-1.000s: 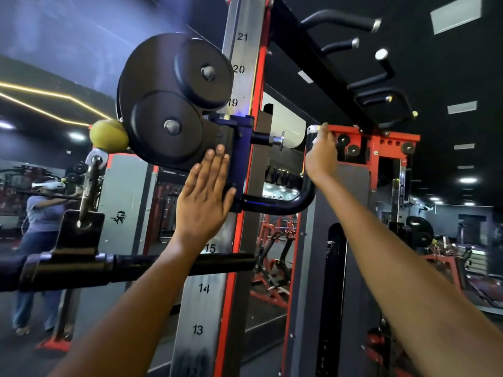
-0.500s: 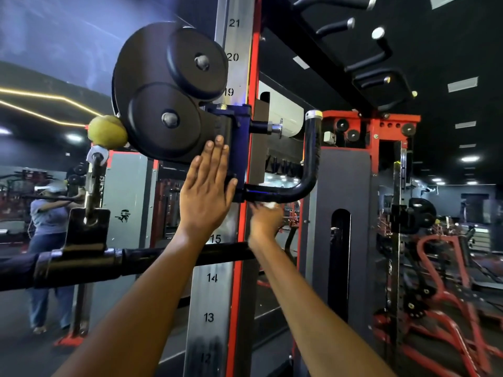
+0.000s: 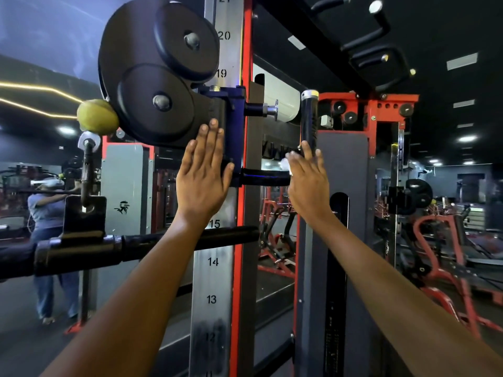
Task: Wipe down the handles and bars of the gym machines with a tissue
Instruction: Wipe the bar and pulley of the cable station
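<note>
Dim gym, lit by white rectangular ceiling panels [image 3: 462, 61] and a thin yellow light strip [image 3: 38, 88]. Round black weight plates [image 3: 152, 74] catch soft glare. Edges bow and blur; the background is soft.

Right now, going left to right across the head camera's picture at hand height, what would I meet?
Yellow-green ball → black weight plates → left hand → numbered steel upright → white tissue → right hand → red machine frame.

Black handle [image 3: 309, 118], white tissue [image 3: 285, 163], blue bracket [image 3: 234, 104], yellow-green ball [image 3: 97, 116].
</note>
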### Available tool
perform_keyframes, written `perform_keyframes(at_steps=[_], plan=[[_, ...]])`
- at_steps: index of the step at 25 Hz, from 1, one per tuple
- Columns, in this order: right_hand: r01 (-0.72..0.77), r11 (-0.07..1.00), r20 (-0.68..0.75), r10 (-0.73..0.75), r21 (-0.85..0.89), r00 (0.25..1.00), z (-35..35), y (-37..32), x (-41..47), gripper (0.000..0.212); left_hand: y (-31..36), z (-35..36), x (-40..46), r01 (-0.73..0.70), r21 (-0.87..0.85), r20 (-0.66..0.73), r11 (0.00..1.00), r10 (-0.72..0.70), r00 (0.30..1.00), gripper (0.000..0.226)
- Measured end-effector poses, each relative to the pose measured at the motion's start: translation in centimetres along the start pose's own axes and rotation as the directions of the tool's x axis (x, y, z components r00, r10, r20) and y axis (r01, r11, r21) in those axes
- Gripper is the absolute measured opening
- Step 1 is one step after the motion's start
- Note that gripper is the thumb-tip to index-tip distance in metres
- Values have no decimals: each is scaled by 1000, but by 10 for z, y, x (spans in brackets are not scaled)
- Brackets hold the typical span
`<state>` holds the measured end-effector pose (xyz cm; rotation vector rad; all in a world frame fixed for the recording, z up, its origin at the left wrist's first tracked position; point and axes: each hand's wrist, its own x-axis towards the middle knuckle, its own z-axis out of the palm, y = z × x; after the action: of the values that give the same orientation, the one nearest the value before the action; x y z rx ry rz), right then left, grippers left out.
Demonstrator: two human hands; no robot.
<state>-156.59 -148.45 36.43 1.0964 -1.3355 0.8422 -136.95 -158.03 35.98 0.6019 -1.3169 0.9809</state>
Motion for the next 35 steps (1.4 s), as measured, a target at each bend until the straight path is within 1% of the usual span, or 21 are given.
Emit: perform_keyframes(at_steps=[2,4,6,8,9,10,12,14,16,18,19,20,21,22,23,24,26,28,31,33,35], plan=[[-98,992,9,98,74,995,9,-23,-8,31,0,0,0,9,7,-2,1000,-9,1000,62],[-226,953,81,214,201,973,7,-67,5,25,1,2,-1,7,13,-13,1000,-7,1000,62],[-307,910,155,273,278,949,3,-106,20,17,1,2,-2,4,22,-16,1000,-4,1000,62],[-276,911,42,277,307,960,12,-116,19,14,1,2,-2,5,20,-8,1000,-5,1000,61],[-204,938,-23,219,282,976,22,-110,11,20,1,1,-1,2,14,1,1000,-2,1000,61],[-86,962,-57,104,259,993,31,-100,1,31,0,0,-2,0,12,14,1000,-1,1000,62],[170,964,-32,-167,204,985,35,-74,-15,48,-1,-2,-3,-2,37,34,999,1,999,62],[326,929,49,-339,176,939,26,-51,-19,53,2,-6,-6,-7,59,65,998,3,998,62],[339,919,213,-379,204,900,7,-45,-26,59,4,-15,-3,2,54,143,999,-9,990,62],[312,917,408,-391,248,825,-12,-43,-44,63,5,-26,0,18,41,262,999,-28,965,62],[291,917,467,-390,272,793,-21,-42,-57,62,5,-31,1,29,48,300,998,-42,953,62],[232,925,506,-361,301,784,-31,-40,-69,60,6,-34,2,35,60,332,998,-53,942,63],[115,931,508,-289,346,812,-41,-37,-80,57,9,-38,4,42,68,364,997,-64,929,63],[-68,914,499,-155,400,852,-53,-35,-89,53,13,-42,6,60,72,402,996,-84,912,64],[-254,857,497,-3,448,868,-62,-33,-96,49,19,-45,7,92,74,439,993,-116,891,65],[-401,776,505,124,487,854,-74,-28,-100,46,28,-51,8,141,75,474,987,-159,866,66],[-585,619,549,280,523,787,-99,-14,-110,39,51,-68,7,271,58,547,961,-258,796,68],[-681,558,583,379,475,718,-127,2,-115,37,79,-88,1,378,-16,604,926,-292,741,68],[-698,594,573,432,400,696,-170,29,-128,29,128,-128,-16,409,-183,666,894,-193,720,64],[-728,573,574,473,376,669,-207,51,-144,27,168,-164,-29,475,-245,732,845,-159,662,57],[-793,510,575,557,333,599,-248,75,-173,30,211,-207,-50,538,-265,795,800,-135,592,48]])
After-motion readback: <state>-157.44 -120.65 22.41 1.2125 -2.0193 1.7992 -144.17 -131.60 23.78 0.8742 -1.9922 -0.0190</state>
